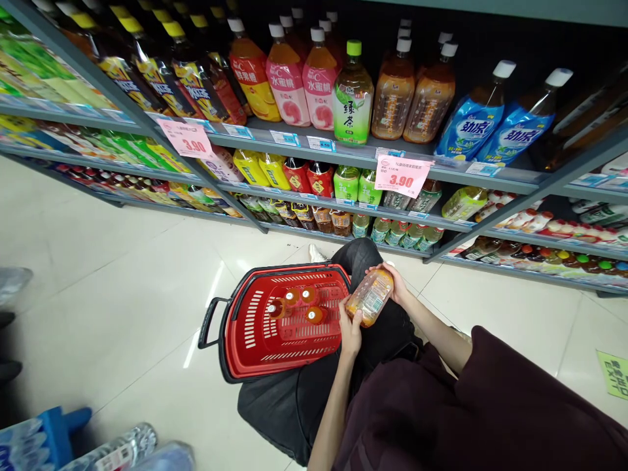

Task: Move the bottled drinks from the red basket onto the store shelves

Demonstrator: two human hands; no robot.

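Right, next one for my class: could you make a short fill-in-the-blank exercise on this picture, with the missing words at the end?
1. The left hand and right hand hold one ____.
2. The red basket has a handle coloured ____.
3. Inside the basket are ____ bottles.
4. Both pink price signs show the price ____.

Missing words: bottle; black; four; 3.90.

Yellow-green exit sign [614, 374] on pale floor tiles [147, 261]
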